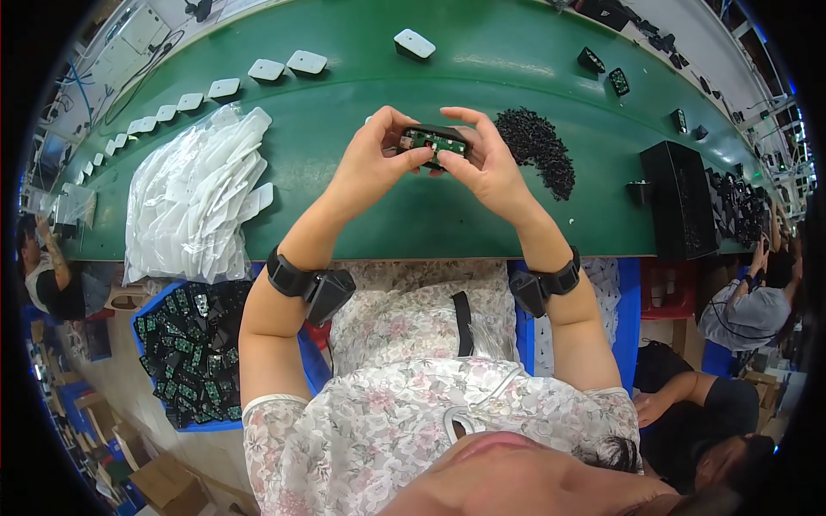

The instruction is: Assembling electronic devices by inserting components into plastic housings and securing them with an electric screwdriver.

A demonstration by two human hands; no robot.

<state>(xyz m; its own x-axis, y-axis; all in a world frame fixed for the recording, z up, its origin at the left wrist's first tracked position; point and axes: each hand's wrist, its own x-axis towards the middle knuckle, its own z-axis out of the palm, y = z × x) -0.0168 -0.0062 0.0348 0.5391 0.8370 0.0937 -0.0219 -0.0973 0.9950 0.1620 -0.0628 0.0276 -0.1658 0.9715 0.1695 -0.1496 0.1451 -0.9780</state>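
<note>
Both hands are closed on one black case (447, 132) with a green board (418, 138) in it, held over the bench (344, 232), inside its near edge. The left hand (379, 155) grips the case's left end, thumb on the board; the right hand (489, 163) grips the other end, thumb also on the board, index finger raised off it.

Open green surface lies between the bag (185, 193) and the left hand, and runs below the hands to the near edge. The bag's lower end hangs past that edge. On the right, a pile (538, 146) of small black parts sits near the right hand; more open surface separates it from the box (678, 198), which stands at the near edge.

Counts: one bag of white pieces, one pile, one black box with its top open. One white-topped block (415, 44) stands alone toward the far side; a curved row of at least ten (224, 88) runs down the left, its end too small to count. At least four black units (619, 82) are spread on the right. Two wristbands (544, 284), one per forearm.
</note>
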